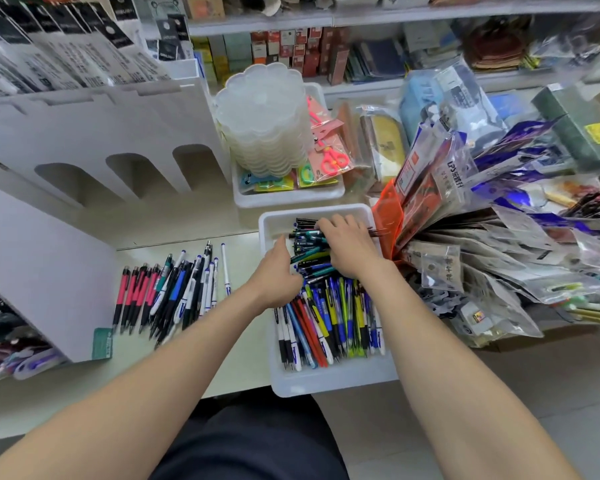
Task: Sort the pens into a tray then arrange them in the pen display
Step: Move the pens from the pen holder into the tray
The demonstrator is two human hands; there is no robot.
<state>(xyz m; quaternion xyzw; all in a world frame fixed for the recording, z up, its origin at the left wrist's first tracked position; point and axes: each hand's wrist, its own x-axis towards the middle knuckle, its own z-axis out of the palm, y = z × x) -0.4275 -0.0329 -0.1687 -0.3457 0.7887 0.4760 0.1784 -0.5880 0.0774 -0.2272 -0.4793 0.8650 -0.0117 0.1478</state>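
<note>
A white tray (326, 382) holds many pens. In its near half the colourful pens (329, 323) lie lengthwise; in its far half the dark and teal pens (309, 252) lie crosswise. My left hand (279, 275) is inside the tray, fingers curled into the crosswise bundle from the left. My right hand (349, 242) lies on top of the same bundle, fingers bent over the pens. On the counter to the left lies a loose row of pens (167, 289), pink-black, blue and white. The white pen display (94, 140) with arched slots stands at the back left.
A second white tray (288, 197) behind carries stacked clear lids and scissors packs. Hanging plastic stationery packets (465, 230) crowd the right side, close to the tray's edge. A white panel (42, 265) stands left of the loose pens. Shelves of boxes run along the back.
</note>
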